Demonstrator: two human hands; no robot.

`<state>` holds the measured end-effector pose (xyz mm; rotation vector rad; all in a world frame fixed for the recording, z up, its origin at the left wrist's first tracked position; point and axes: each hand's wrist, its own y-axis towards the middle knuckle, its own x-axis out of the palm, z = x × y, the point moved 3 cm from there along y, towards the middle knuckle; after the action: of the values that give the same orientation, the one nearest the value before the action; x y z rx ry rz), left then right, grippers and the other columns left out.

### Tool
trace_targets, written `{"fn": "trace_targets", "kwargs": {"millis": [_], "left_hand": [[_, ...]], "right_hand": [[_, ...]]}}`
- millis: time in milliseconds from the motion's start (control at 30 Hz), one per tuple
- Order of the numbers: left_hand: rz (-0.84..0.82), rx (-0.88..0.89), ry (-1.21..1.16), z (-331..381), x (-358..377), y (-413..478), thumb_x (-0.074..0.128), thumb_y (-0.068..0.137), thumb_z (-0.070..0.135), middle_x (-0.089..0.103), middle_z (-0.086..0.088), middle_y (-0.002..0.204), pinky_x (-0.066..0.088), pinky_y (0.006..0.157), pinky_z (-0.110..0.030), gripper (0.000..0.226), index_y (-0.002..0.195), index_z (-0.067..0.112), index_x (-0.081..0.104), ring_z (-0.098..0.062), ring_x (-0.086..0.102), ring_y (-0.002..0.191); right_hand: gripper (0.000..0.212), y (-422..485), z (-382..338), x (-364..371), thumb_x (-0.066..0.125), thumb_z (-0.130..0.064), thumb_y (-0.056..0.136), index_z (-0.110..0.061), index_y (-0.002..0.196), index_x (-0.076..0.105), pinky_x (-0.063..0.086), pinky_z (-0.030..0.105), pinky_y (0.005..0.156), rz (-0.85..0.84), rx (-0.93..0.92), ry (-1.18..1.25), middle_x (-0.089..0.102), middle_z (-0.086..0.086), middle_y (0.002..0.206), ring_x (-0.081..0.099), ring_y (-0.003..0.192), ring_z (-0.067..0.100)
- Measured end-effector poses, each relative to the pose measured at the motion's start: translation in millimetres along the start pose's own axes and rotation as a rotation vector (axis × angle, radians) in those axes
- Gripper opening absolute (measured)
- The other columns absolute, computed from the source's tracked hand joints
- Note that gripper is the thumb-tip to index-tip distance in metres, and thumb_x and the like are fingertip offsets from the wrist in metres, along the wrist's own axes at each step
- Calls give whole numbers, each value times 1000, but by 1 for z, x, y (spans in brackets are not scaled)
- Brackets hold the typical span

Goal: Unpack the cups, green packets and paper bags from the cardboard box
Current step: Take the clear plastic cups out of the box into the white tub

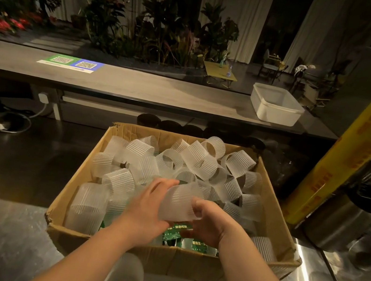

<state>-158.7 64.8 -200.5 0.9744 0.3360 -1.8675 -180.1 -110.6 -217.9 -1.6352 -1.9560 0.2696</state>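
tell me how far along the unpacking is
Barely begun. Done: what looks like one blurred cup stands outside the cardboard box, nearest the camera. In hand: the left hand and right hand grip a ribbed cup above the box. Left: many loose cups and the green packets still in the box; no paper bags visible.

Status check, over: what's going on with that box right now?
Left hand, right hand holding one ribbed translucent plastic cup over brown cardboard box. Green foil packets beneath. Nothing blocking.

Dim plants (164,27), perhaps curtains (243,4) behind.
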Motion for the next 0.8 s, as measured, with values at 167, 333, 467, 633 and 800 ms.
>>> {"fn": "trace_targets", "kwargs": {"millis": [167,333,467,633,800], "left_hand": [[20,14,55,-1,0,-1,80,78,27,24,21,141,50,101,-40,96,151,46,21,-14,41,121],[169,-71,44,-3,-10,-2,78,82,31,29,14,138,45,101,-34,84,149,37,28,-11,38,116],[197,-91,59,2,-12,-2,79,83,31,38,9,145,40,108,-37,87,151,32,25,-15,41,128],[179,-93,72,3,-12,-2,79,84,31,38,9,149,36,111,-34,89,153,31,23,-15,38,133],[179,-101,69,1,-12,-3,79,83,33,36,10,149,35,112,-33,89,153,32,22,-14,36,134]], "right_hand": [[39,1,-4,7,60,-22,98,-16,135,51,47,29,71,116,-68,-167,64,11,122,60,95,22],[22,-11,-27,-36,56,-9,100,-12,121,62,46,23,67,633,-281,-280,65,6,115,61,90,16],[47,-10,-7,-35,57,5,92,-23,128,64,56,24,81,293,-24,-999,61,-3,127,62,111,14],[38,-3,4,-17,68,-53,91,-20,110,72,54,34,89,191,105,-1332,72,-2,106,66,99,17],[50,-1,4,-6,72,-37,90,-21,136,60,51,44,104,169,176,-1628,63,6,133,59,122,29]]}}
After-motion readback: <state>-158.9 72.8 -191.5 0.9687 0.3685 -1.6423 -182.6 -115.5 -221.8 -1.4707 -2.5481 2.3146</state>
